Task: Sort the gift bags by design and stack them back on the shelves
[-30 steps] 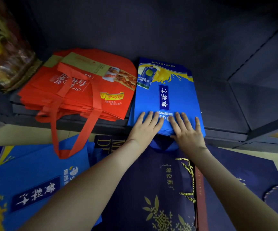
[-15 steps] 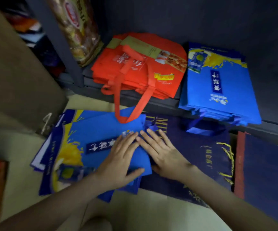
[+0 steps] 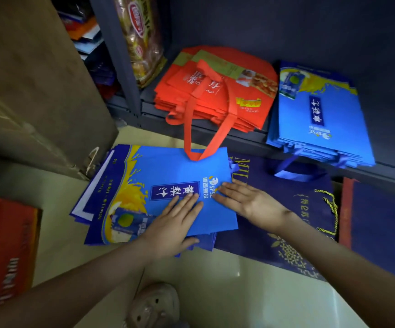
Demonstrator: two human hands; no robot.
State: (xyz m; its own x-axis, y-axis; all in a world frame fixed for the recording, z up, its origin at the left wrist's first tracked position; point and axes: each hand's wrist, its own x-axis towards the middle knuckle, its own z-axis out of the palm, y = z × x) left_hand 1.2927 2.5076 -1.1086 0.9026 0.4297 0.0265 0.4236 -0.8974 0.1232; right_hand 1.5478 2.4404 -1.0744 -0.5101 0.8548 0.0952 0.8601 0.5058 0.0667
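The fingers (image 3: 188, 201) of the left hand (image 3: 171, 224) are lying straight and close together, pressing flat on the top bag of the floor pile of blue bags (image 3: 175, 170). The thumb is sticking out toward 3 o'clock at the pile's near edge. The fingers (image 3: 229, 188) of the right hand (image 3: 247, 202) are lying straight and slightly apart, resting flat on the 3 o'clock edge of the same top bag. Neither hand is curling round anything. The fingertips of both hands are nearly meeting beside the white logo.

The floor pile of blue bags is sitting on the pale floor (image 3: 227, 292), fanned out toward 9 o'clock. At 3 o'clock of the pile, navy bags (image 3: 284, 233) with gold print are lying flat, partly under the right wrist.

At 12 o'clock, the shelf (image 3: 243, 138) is carrying a red bag stack (image 3: 213, 89); its red handle loop (image 3: 215, 138) is hanging down onto the floor pile. At 1 o'clock, a blue bag stack (image 3: 319, 119) is sitting just beside the red one. A cardboard box (image 3: 38, 91) is standing at 10 o'clock, a red carton (image 3: 5, 245) at 8 o'clock.
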